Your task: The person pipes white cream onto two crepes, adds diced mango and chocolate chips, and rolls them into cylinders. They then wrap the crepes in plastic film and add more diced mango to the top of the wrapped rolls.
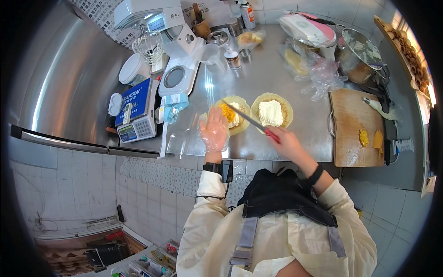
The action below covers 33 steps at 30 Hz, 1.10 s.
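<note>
Left hand: open and flat in a clear glove [214, 130], fingers extended, at the left edge of the left pancake; whether it touches the pancake I cannot tell.
Right hand: closed [286, 143], gripping a knife [244, 117] by its red handle.
Knife blade: slants up and leftward across the left pancake; contact with the filling is unclear.
Left pancake: on the surface [307, 122], between the hands [241, 128]; it bears white cream [236, 120] and, on its left part, chopped yellow pieces [227, 113].
Right pancake: just beside the left one [287, 107], topped with a squarish patch of plain cream [271, 113].
Cutting board: wooden [350, 115], right of the pancakes, with a small heap of yellow dice [363, 137] and a yellow slice [378, 140] near its lower right.
Left of the hands: a digital scale [138, 127] carrying a blue box [136, 101]; near them, a white appliance with a round grey disc [180, 76].
Behind the pancakes: a small white-capped jar [233, 60] and a clear jug [211, 54].
Far right: crumpled clear plastic bags [325, 71] and a metal pot [349, 67].
Upper left: a wire whisk [147, 47].
</note>
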Available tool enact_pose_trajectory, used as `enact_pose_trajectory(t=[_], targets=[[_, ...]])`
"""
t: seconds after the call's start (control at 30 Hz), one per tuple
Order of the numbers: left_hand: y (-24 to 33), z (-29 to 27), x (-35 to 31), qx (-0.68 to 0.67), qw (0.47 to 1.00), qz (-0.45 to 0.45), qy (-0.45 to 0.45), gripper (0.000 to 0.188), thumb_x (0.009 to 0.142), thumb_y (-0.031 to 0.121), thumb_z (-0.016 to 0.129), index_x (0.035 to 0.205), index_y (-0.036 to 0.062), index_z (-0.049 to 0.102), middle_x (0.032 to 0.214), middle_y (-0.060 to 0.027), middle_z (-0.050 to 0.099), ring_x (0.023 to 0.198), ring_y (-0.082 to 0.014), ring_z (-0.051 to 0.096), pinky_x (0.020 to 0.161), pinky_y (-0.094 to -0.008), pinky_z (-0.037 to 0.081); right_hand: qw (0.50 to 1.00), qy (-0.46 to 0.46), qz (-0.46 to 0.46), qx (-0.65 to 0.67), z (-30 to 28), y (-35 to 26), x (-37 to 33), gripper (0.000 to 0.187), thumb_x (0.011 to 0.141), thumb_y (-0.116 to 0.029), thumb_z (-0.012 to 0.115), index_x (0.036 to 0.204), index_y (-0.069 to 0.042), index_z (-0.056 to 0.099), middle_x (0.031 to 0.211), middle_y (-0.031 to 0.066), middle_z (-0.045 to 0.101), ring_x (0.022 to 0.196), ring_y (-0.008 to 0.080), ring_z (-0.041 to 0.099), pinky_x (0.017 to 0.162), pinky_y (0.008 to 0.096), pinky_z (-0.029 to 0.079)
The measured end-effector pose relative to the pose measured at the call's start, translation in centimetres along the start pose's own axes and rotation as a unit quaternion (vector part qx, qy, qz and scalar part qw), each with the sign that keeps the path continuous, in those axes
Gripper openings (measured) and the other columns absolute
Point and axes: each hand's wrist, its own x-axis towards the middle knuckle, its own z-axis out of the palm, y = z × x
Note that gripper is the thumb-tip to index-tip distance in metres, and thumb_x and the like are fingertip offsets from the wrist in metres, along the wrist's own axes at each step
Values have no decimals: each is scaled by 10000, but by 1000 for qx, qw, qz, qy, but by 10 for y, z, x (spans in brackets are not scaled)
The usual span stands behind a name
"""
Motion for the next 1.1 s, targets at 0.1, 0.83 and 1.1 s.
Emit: enact_pose_trajectory(t=[0.1,0.83,1.1], targets=[[0,-9,-7,-59,998,-8,30,768,940,527,369,1455,-9,174,1520,-162,191,1403,-234,186,1127,-382,190,997,-29,-24,-67,14,-13,12,246,843,-188,587,1082,-139,618,831,116,617,705,313,632,620,412,529],[-64,78,-69,-46,969,-212,-122,789,914,558,395,1485,72,148,1514,-202,196,1408,-327,188,1139,-508,153,952,69,181,238,-16,3,1,371,842,-349,671,980,-7,629,702,83,598,663,151,558,633,312,469],[-150,149,-68,54,887,-403,-219,844,898,620,368,1482,57,138,1502,-231,203,1392,-355,220,1136,-511,161,905,161,210,332,-117,39,-67,196,811,-195,701,874,-22,634,752,-13,596,711,56,506,656,250,443]])
